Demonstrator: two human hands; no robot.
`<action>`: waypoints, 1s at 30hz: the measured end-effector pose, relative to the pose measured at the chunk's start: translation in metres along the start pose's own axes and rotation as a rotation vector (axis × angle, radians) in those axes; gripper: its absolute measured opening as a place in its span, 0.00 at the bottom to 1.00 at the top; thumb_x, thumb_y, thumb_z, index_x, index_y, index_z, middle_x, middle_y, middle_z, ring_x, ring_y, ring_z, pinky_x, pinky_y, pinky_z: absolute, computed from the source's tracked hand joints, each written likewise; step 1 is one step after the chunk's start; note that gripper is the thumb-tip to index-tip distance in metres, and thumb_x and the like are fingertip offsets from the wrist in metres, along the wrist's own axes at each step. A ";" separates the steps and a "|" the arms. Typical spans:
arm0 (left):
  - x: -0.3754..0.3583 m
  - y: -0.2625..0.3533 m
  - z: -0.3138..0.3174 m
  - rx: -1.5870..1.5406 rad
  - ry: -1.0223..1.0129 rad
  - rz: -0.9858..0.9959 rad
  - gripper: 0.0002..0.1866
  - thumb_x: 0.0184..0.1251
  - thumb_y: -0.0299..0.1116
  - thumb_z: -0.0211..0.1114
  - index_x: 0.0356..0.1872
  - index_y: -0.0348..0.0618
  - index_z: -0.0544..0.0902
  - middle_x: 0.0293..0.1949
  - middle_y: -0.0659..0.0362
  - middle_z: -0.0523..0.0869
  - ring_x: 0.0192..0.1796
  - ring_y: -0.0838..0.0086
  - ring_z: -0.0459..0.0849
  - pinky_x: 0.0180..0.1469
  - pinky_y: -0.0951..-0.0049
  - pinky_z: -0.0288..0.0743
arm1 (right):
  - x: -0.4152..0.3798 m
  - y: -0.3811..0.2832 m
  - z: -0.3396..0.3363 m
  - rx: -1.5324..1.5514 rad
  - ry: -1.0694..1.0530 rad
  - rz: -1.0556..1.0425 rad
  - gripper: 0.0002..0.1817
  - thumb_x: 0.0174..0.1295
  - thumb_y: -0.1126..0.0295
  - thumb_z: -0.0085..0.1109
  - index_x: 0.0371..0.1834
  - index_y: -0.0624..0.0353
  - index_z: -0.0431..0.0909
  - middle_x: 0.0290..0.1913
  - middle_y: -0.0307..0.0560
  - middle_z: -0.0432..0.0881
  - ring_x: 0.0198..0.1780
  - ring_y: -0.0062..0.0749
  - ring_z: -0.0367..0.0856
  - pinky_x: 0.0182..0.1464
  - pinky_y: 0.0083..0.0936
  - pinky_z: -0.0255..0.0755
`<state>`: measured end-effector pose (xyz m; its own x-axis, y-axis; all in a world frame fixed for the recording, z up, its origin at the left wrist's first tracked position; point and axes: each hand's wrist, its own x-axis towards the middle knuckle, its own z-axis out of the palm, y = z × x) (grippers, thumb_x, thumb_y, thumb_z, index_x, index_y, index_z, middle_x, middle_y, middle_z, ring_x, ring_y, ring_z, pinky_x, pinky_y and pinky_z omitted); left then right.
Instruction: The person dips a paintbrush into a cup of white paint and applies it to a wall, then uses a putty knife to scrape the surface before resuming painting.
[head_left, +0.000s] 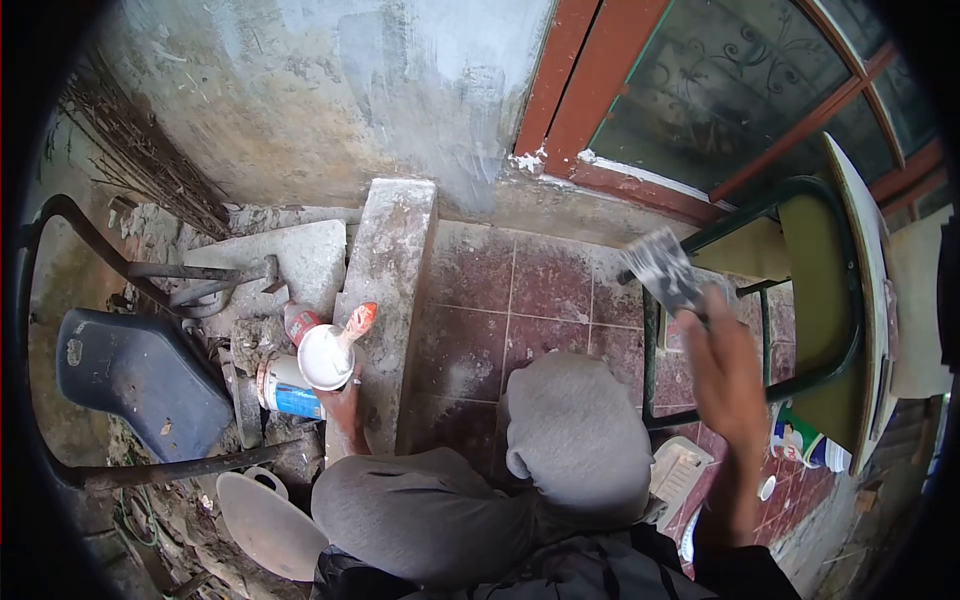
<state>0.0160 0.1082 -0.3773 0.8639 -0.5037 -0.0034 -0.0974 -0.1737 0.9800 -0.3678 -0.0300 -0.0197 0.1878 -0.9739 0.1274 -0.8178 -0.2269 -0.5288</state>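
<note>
My left hand point(345, 408) is wrapped round a white tub point(322, 362) with white paste or paint inside. A tool with an orange-red handle point(360, 318) leans up out of the tub; its lower end is coated in white. At the right, my right hand point(724, 375) grips a wide scraper point(662, 268), its flat blade smeared with white and blurred by motion. The blade points up and left, apart from the wall. My knees point(580, 430), in grey trousers, lie between the two hands.
A patchy plastered wall point(300, 100) meets a red-brown door frame point(575, 100). A concrete ledge point(385, 270) runs beside the red tiles point(470, 265). Left are a grey chair seat point(140, 385) and a blue-labelled bucket point(285, 385). A green metal chair frame point(860, 290) stands right.
</note>
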 end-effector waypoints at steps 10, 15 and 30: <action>0.000 -0.005 -0.007 -0.148 -0.042 -0.005 0.49 0.54 0.30 0.83 0.73 0.27 0.59 0.67 0.44 0.74 0.67 0.61 0.75 0.69 0.62 0.68 | 0.120 0.210 0.211 -0.355 -0.170 0.114 0.18 0.78 0.49 0.41 0.55 0.48 0.74 0.40 0.65 0.87 0.44 0.68 0.85 0.46 0.59 0.75; 0.000 -0.016 -0.021 0.042 -0.011 0.014 0.51 0.53 0.34 0.84 0.73 0.29 0.60 0.67 0.45 0.74 0.66 0.61 0.76 0.70 0.61 0.67 | 0.178 0.239 0.241 -0.534 -0.058 0.076 0.20 0.78 0.47 0.41 0.54 0.46 0.78 0.36 0.60 0.88 0.40 0.65 0.87 0.44 0.58 0.77; -0.011 -0.013 -0.036 0.176 -0.090 0.071 0.43 0.66 0.48 0.71 0.74 0.31 0.66 0.70 0.48 0.74 0.70 0.59 0.73 0.74 0.59 0.61 | 0.173 0.260 0.250 -0.629 0.042 -0.063 0.17 0.75 0.46 0.50 0.46 0.44 0.82 0.27 0.57 0.86 0.32 0.58 0.87 0.36 0.53 0.79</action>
<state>0.0254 0.1466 -0.3830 0.8051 -0.5918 0.0391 -0.2481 -0.2763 0.9285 -0.4120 -0.2591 -0.3450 0.2346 -0.9550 0.1817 -0.9717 -0.2247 0.0732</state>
